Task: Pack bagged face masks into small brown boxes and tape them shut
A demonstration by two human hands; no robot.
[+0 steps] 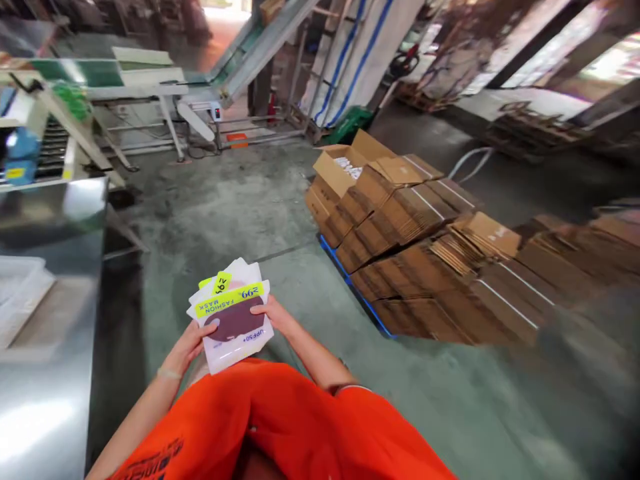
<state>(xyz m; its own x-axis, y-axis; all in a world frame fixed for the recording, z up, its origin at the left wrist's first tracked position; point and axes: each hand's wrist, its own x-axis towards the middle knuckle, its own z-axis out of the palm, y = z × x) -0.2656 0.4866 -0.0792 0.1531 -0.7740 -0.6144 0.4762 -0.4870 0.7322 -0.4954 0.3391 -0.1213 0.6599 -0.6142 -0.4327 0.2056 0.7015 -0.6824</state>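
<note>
A fanned stack of mask packages (235,340) is held low in front of my orange shirt. The top package is white with a yellow-green band reading "FASHION MASK" and a dark mask showing, its print upside down to me. My left hand (193,340) grips the stack's left edge, thumb on the front. At the right edge, my right hand (273,313) pinches it with the thumb on top. The fingers beneath the packages are hidden.
A metal table (55,387) with a white plastic tray (23,287) stands at my left. Bundled flat cardboard boxes (410,293) lie on a blue pallet (357,287) to the right, with an open carton (337,170) on top. Conveyors (260,53) stand ahead.
</note>
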